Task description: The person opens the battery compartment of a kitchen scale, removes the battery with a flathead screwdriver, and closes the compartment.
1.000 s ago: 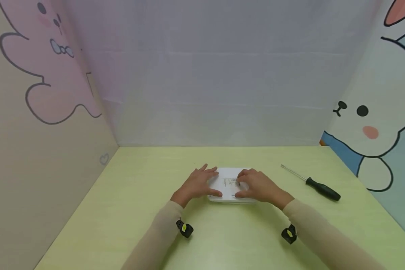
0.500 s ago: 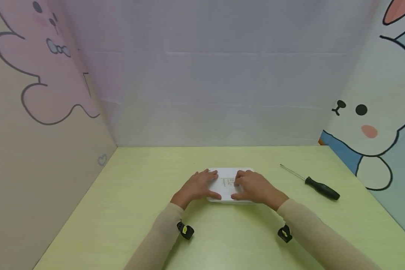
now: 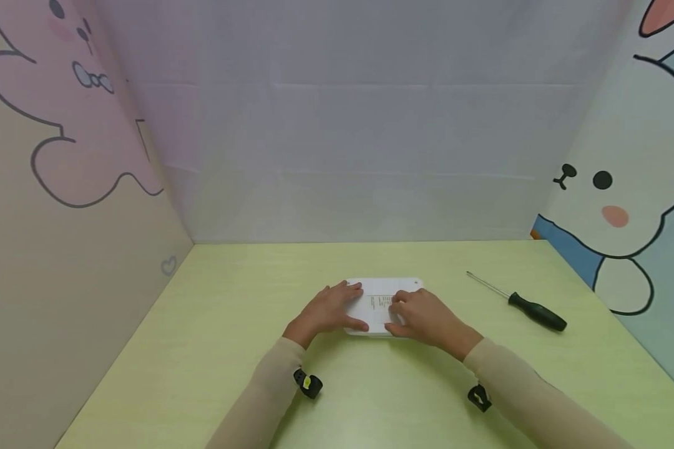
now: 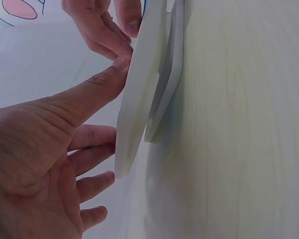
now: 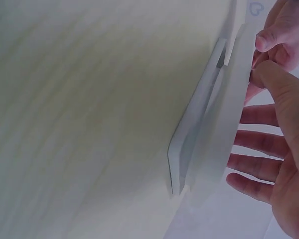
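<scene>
On a yellow table [image 3: 258, 284], white slab [image 3: 379, 318], rounded corners [image 3: 418, 281], dark print [image 3: 380, 302], left fingers [image 4: 95, 186] and right fingers [image 5: 259, 167] spread against it.

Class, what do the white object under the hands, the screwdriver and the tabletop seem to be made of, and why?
White object: probably plastic with a satin finish, given its smooth, even surface and rounded corners.
Screwdriver: slim greyish shaft, likely metal from its shine; smooth black handle, perhaps plastic or rubber.
Tabletop: faint streaks suggest wood or laminate, softly glossy.
</scene>
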The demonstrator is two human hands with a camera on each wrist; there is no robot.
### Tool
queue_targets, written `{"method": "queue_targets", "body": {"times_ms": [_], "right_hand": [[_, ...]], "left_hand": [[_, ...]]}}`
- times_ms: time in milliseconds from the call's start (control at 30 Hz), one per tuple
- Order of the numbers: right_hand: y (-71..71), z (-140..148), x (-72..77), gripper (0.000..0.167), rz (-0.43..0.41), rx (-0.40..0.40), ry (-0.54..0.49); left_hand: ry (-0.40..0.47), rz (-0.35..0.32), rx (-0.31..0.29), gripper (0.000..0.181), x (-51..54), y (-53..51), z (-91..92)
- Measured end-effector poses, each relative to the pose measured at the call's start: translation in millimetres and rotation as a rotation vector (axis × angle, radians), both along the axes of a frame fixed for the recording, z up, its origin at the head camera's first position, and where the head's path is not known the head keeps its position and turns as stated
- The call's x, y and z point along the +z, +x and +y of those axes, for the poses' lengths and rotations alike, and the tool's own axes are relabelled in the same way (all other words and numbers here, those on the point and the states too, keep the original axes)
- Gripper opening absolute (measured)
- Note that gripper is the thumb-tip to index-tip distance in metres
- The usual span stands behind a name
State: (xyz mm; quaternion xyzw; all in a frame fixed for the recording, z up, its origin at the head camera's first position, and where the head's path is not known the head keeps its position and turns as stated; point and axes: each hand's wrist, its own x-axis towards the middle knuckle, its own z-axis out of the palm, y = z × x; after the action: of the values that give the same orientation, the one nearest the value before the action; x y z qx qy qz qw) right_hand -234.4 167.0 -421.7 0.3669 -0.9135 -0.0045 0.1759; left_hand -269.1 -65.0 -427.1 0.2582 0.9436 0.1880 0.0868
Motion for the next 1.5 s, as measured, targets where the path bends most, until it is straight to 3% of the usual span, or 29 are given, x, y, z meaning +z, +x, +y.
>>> {"method": "queue_targets", "body": {"times_ms": [233, 367, 633, 967, 1233, 1400, 1500], "right_hand": [[5.1, 0, -8.4, 0.008, 0.141, 0.120, -0.053], [7.7, 0, -10.9, 0.007, 0.196, 0.160, -0.069], [9.4, 0, -4.9, 0.015, 0.319, 0.176, 0.076], [8.8, 7, 2.2, 0.021, 0.367, 0.204, 0.085], [4.3, 46, 1.1, 0.013, 0.379, 0.180, 0.043], [5.0, 77, -6.2, 0.053, 0.373, 0.171, -0.027], [6.2, 93, -9.4, 0.056, 0.379, 0.155, -0.060]], "left_hand": [[-0.012, 0.019, -0.011, 0.085, -0.7, 1.1, 0.3], [-0.014, 0.011, 0.000, 0.086, 0.1, 1.0, 1.1], [0.002, 0.005, 0.003, 0.086, 0.7, 0.6, 2.5], [0.001, 0.006, 0.008, 0.086, -0.3, 0.6, 2.3], [-0.006, 0.011, 0.008, 0.087, -0.6, 0.8, 0.6], [-0.006, 0.014, 0.001, 0.086, -0.9, 1.6, 0.4], [-0.011, 0.021, -0.005, 0.085, 0.2, 2.4, 0.1]]}}
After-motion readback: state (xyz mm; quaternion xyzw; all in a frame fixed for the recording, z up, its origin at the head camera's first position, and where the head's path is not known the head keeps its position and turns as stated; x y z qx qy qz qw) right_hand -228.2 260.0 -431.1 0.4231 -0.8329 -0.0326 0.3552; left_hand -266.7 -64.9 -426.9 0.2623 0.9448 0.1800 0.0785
